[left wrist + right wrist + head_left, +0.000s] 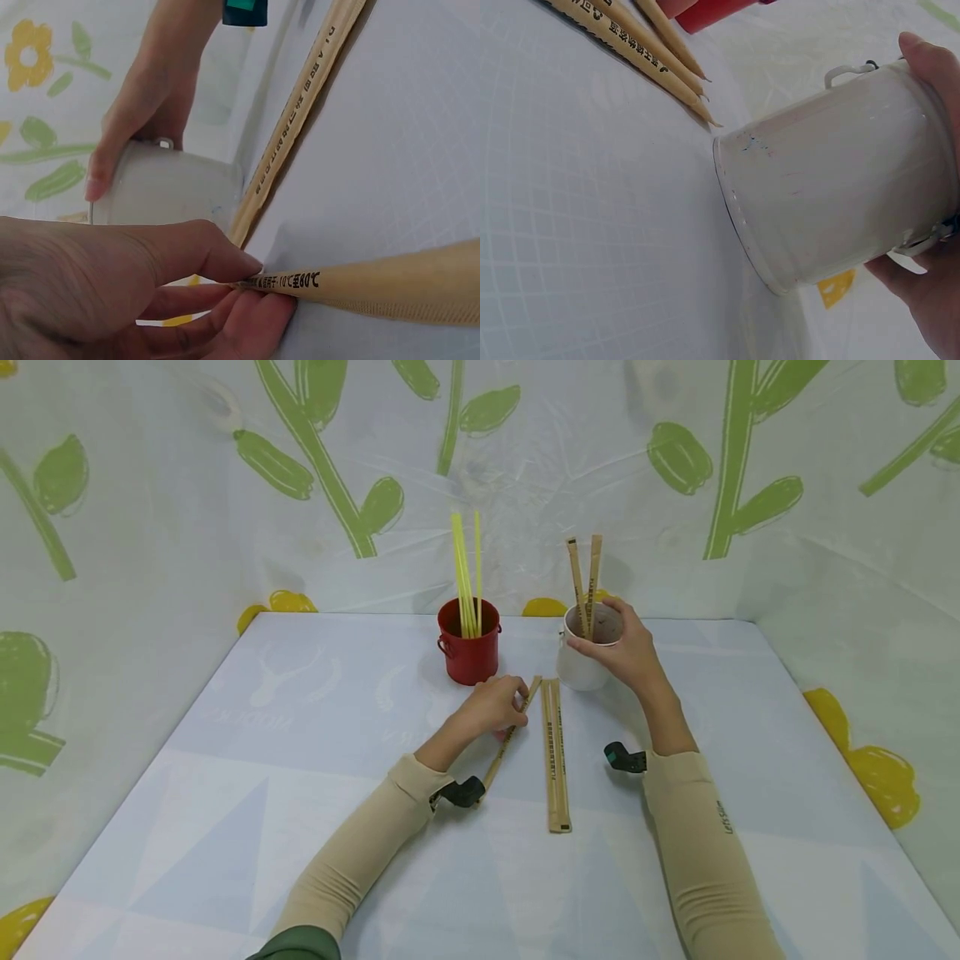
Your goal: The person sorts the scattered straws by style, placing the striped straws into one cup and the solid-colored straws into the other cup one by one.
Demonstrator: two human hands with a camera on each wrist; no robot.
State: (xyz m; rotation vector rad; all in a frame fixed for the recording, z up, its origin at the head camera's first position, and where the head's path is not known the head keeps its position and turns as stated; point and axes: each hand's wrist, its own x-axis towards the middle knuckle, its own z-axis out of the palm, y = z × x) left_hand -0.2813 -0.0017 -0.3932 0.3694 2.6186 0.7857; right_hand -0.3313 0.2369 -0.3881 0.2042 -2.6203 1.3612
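Observation:
My left hand [491,706] pinches a straw in a brown paper sleeve [375,289] between thumb and fingers. The straw slants over the table, its far end close to the tops of other paper-sleeved straws [553,760] lying side by side. My right hand [636,653] grips the white bucket [832,180] near its rim, thumb on one side and fingers on the other. The bucket stands upright on the table. Two paper-sleeved straws [593,572] lean inside it and stick out above the rim.
Left of the white bucket stands a red bucket [472,662] with several yellow sticks [461,568] upright in it. Both buckets are near the back edge of the pale table [225,727]. Behind them hangs a curtain [555,468] printed with green leaves.

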